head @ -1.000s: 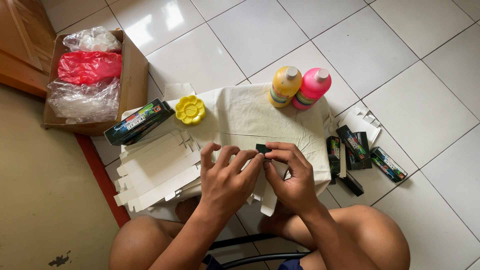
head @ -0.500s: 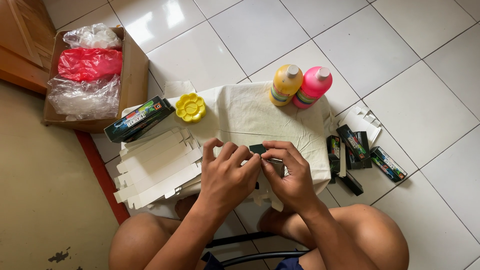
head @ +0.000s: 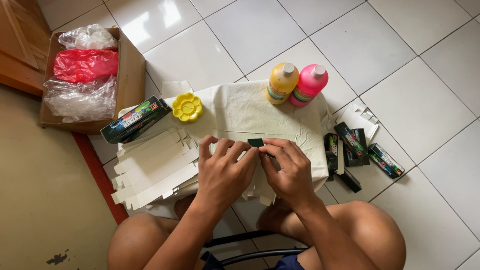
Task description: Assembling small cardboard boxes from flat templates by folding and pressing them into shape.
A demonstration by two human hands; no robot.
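My left hand [head: 225,172] and my right hand [head: 287,172] meet over the middle of the cloth-covered tabletop [head: 240,112], fingertips pinched together on a small dark green cardboard box [head: 256,143]. Only its top end shows above my fingers; the rest is hidden behind them. Both grips are clenched on it, the left from the left side, the right from the right and a little below.

Just left of my left hand lies a fanned stack of flat white unfolded cartons [head: 152,167], hanging over the tabletop's edge. Beyond that stack, at the far left corner, rests a long dark printed box [head: 136,119], and beside it a yellow flower-shaped plastic paint palette [head: 187,107]. At the far edge stand a yellow bottle [head: 281,83] and a pink bottle [head: 310,85], touching each other, both with white caps.

To my right, on the white tiled floor [head: 400,50], several folded dark boxes [head: 357,150] lie close together, with a few flat white blanks [head: 361,118] behind them. Far left on the floor sits a brown cardboard carton [head: 131,65] holding a red plastic bag [head: 85,64] between clear plastic bags [head: 80,97].
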